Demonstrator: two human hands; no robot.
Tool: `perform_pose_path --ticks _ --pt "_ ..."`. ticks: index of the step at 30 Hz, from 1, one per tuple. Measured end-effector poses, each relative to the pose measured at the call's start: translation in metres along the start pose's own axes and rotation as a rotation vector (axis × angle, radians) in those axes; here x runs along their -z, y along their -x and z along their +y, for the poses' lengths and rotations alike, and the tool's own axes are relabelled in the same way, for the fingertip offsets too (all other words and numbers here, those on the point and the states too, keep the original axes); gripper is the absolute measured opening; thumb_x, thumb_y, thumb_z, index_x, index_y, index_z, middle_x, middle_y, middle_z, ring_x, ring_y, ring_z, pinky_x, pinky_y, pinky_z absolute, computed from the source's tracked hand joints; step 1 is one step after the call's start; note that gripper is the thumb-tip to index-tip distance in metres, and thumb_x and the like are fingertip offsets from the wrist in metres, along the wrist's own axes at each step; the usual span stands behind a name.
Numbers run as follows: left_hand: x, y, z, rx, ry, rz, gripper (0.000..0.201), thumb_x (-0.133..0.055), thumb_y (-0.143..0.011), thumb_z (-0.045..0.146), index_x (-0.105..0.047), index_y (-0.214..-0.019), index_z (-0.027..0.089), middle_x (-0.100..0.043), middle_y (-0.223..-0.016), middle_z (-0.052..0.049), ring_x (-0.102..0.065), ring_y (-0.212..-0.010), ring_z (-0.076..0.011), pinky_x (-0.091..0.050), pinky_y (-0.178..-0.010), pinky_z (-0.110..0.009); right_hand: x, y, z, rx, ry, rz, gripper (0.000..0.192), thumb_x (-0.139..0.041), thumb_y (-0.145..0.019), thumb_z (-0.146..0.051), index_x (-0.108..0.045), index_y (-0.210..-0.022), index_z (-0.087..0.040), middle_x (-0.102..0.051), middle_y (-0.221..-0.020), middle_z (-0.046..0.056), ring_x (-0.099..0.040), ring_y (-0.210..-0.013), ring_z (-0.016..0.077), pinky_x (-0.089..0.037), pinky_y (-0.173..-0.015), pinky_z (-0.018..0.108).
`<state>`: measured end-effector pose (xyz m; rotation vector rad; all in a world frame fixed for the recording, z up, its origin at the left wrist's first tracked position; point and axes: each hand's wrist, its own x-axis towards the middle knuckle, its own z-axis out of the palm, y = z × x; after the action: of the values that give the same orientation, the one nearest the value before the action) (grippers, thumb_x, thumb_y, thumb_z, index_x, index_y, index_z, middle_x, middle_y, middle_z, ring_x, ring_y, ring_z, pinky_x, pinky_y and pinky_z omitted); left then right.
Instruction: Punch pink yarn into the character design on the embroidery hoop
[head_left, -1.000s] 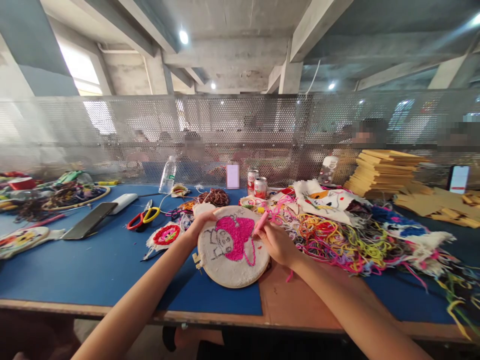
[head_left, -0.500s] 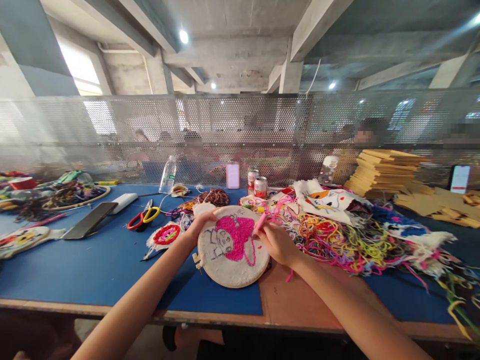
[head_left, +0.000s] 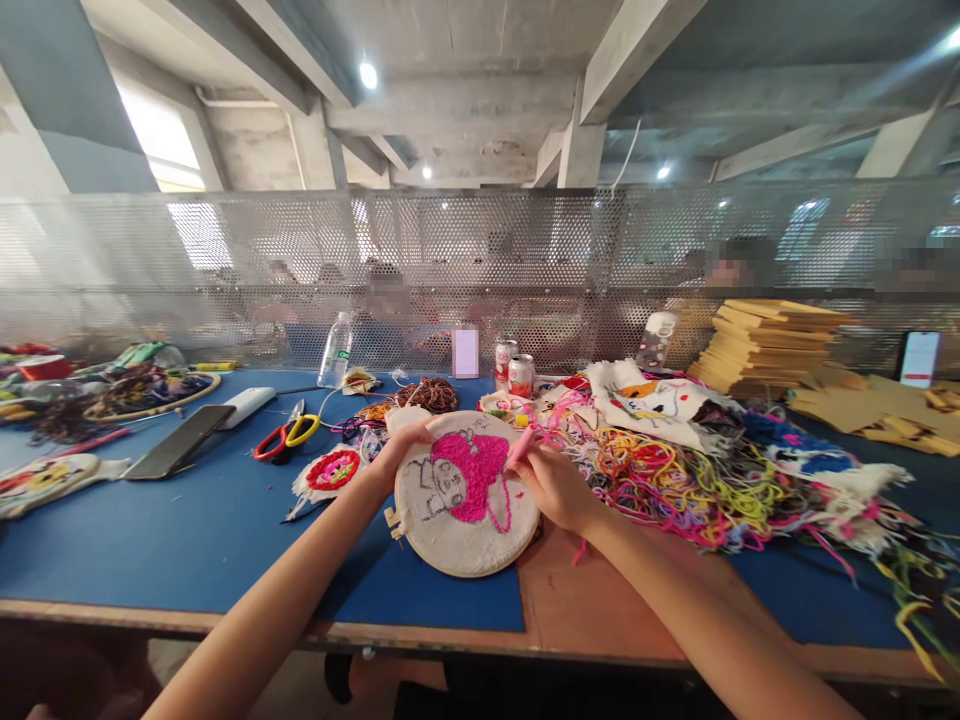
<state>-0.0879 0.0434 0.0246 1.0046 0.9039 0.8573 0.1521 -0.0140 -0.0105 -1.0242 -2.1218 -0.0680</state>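
A round embroidery hoop (head_left: 491, 560) with white cloth is tilted up towards me over the table's front part. Bright pink loops fill a drawn figure's hood on the cloth, and a pink outline runs down at its right. My left hand (head_left: 403, 452) grips the hoop's upper left rim, its fingers partly hidden behind it. In my right hand (head_left: 551, 482) is a pink punch needle (head_left: 523, 442), held in a pinch against the right edge of the pink area. Its tip is hidden by the fingers. Pink yarn trails behind that hand.
Right of the hoop lies a heap of tangled yarn (head_left: 660, 480). Red and yellow scissors (head_left: 287, 438), a dark phone (head_left: 180, 442) and a small embroidered patch (head_left: 332, 470) lie left. Cans (head_left: 520, 375), a bottle (head_left: 337, 350) and stacked yellow packets (head_left: 765, 345) stand behind.
Hardly anything differs. The hoop and both hands keep their places, and the punch needle has tilted very slightly at the same spot.
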Motion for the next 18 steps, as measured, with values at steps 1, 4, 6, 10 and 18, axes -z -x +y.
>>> perform_pose_path --ticks 1,4,6,10,18 --pt "0.000 0.000 0.000 -0.007 0.001 -0.019 0.054 -0.048 -0.057 0.017 -0.058 -0.109 0.014 -0.060 -0.052 -0.002 -0.054 -0.045 -0.0184 -0.041 -0.045 -0.026 0.001 0.000 0.000 -0.001 -0.007 0.004 0.014 -0.036 -0.092 -0.022 -0.050 -0.091 -0.019 -0.065 -0.081 0.006 -0.060 -0.072 0.0189 -0.044 -0.068 0.031" --pt "-0.001 0.002 0.001 -0.044 0.025 -0.095 0.055 -0.048 -0.057 0.016 -0.057 -0.112 0.014 -0.063 -0.061 -0.004 -0.057 -0.051 -0.0187 -0.045 -0.052 -0.027 0.004 -0.001 -0.001 -0.017 -0.044 -0.004 0.013 -0.038 -0.092 -0.022 -0.051 -0.090 -0.019 -0.065 -0.081 0.005 -0.061 -0.075 0.0187 -0.045 -0.069 0.031" --pt "-0.001 0.002 0.001 -0.062 0.035 -0.119 0.057 -0.048 -0.058 0.015 -0.056 -0.114 0.014 -0.065 -0.067 -0.005 -0.058 -0.056 -0.0192 -0.046 -0.056 -0.028 0.007 -0.002 -0.002 -0.029 -0.081 -0.014 0.013 -0.040 -0.091 -0.023 -0.052 -0.090 -0.019 -0.065 -0.081 0.005 -0.061 -0.075 0.0180 -0.046 -0.070 0.030" --pt "-0.001 0.002 0.001 -0.096 0.033 -0.095 0.058 -0.046 -0.058 0.015 -0.055 -0.116 0.015 -0.065 -0.071 -0.004 -0.059 -0.060 -0.0193 -0.046 -0.058 -0.027 0.011 -0.002 -0.003 -0.005 -0.130 0.000 0.014 -0.040 -0.092 -0.024 -0.053 -0.091 -0.019 -0.066 -0.083 0.005 -0.062 -0.076 0.0173 -0.046 -0.070 0.029" --pt "0.000 0.001 0.003 -0.103 0.021 -0.120 0.060 -0.045 -0.058 0.014 -0.054 -0.117 0.015 -0.063 -0.067 -0.003 -0.058 -0.058 -0.0182 -0.045 -0.057 -0.027 0.011 -0.001 -0.002 0.080 -0.119 0.029 0.014 -0.039 -0.092 -0.024 -0.053 -0.090 -0.020 -0.065 -0.086 0.006 -0.061 -0.079 0.0187 -0.046 -0.072 0.031"
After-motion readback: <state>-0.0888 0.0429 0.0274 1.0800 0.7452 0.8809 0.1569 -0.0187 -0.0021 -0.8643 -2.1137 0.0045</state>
